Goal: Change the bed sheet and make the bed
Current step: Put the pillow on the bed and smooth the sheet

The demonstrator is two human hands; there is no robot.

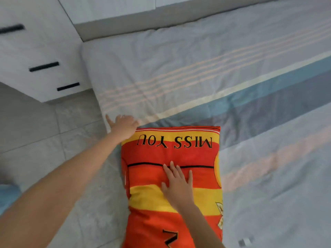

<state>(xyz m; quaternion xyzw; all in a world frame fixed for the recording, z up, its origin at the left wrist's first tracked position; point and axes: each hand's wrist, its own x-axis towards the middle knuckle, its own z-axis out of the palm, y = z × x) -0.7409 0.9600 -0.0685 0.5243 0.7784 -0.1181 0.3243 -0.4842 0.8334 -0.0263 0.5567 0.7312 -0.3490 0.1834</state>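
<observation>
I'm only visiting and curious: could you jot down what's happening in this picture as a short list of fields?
Bed: covered by a striped sheet
Pillow: red and yellow, lettered MISS YOU, lying on the sheet near the bed's edge
Right hand: flat on the pillow's middle, fingers straight
Left hand: at the pillow's far corner; blur hides whether it grips
Surroundings: white drawers with dark handles, tiled floor

Soft even daylight, faint shadows, motion blur, wide-angle edge bending
</observation>
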